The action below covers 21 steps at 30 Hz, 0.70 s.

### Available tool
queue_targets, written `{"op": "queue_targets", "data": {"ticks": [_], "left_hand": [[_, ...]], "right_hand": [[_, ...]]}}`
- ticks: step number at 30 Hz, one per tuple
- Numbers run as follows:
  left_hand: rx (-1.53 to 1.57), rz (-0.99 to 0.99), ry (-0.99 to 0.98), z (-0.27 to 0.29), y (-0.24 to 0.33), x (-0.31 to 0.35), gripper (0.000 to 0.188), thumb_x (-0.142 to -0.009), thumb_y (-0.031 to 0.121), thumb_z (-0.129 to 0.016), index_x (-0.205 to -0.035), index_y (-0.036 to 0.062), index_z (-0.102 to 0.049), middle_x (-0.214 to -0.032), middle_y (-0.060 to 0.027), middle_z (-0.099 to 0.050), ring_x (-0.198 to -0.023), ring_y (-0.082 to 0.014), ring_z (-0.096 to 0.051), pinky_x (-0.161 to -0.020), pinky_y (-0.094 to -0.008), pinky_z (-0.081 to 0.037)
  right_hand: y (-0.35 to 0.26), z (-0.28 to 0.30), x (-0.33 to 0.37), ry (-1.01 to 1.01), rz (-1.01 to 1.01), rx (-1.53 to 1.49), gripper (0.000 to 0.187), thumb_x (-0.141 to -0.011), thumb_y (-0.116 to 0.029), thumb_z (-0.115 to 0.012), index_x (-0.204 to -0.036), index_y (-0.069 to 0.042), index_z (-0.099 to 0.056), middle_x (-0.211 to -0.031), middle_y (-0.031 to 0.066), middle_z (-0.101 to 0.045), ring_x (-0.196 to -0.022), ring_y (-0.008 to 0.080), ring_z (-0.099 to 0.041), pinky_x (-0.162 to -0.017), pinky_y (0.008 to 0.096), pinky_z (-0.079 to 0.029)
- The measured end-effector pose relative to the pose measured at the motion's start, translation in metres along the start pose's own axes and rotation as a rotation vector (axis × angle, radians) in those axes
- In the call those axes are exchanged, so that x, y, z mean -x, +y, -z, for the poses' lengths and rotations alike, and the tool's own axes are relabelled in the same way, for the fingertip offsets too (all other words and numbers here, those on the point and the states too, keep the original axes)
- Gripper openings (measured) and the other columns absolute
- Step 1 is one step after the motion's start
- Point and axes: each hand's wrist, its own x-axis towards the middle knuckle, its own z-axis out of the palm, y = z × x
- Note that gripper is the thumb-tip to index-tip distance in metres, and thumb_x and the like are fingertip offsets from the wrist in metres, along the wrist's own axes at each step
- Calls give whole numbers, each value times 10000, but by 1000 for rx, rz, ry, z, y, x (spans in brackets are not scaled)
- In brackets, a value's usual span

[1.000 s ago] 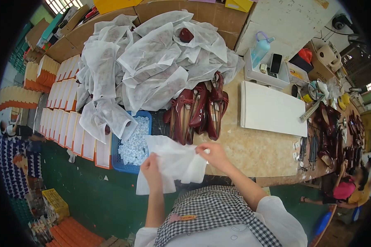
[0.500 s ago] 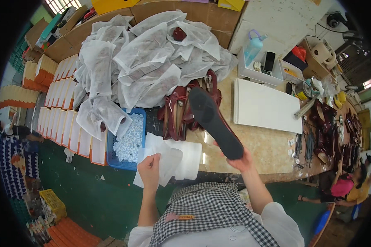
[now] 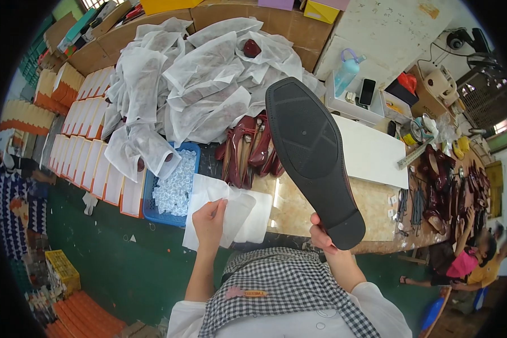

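Note:
My right hand grips a shoe by its heel end, lifted above the table with the black sole facing me and the toe pointing away. My left hand is closed, pinching a thin white sheet by its edge. Under that sheet lies a stack of white wrapping sheets at the table's front. Just beyond, dark red shoes lie side by side, partly hidden by the raised shoe. A blue basket of small clear pieces stands left of the sheets.
A large heap of shoes in white wrapping fills the back. Open boxes stand in rows at left. Right of the shoe lie a white box lid, a tray with a bottle, and more red shoes. Two people are far right.
The shoe has come up closer to me, its sole now turned more fully into view. My left hand has shifted slightly right with the sheet still pinched.

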Motion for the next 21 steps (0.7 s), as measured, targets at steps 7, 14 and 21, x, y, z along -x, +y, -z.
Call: {"op": "queue_targets", "data": {"ticks": [7, 14, 21], "left_hand": [[-38, 14, 28, 9, 1, -5, 155, -820, 98, -671, -917, -21, -693, -594, -78, -576, -515, -81, -459, -498, -246, -364], [137, 127, 156, 41, -29, -33, 207, -856, 145, -651, -935, -43, -686, -567, 46, -488, -544, -25, -386, -472, -223, -310], [209, 168, 142, 34, -22, -35, 226, -853, 156, -663, -913, -60, -688, -572, 67, -466, -542, -25, -356, -467, -220, -279]], "right_hand": [[-5, 4, 4, 46, -254, 316, 683, -841, -300, -602, -1353, 64, -333, -1205, 301, -504, -856, 338, -602, -580, 372, -500], [10, -10, -3, 122, -560, 1454, 538, -891, -200, -587, -1349, 22, -411, -1317, 122, -494, -1208, 192, -460, -1007, 312, -360], [18, 8, 7, 70, -316, 163, 614, -894, -293, -522, -1370, 30, -305, -1071, 305, -531, -733, 314, -590, -548, 372, -508]]}}
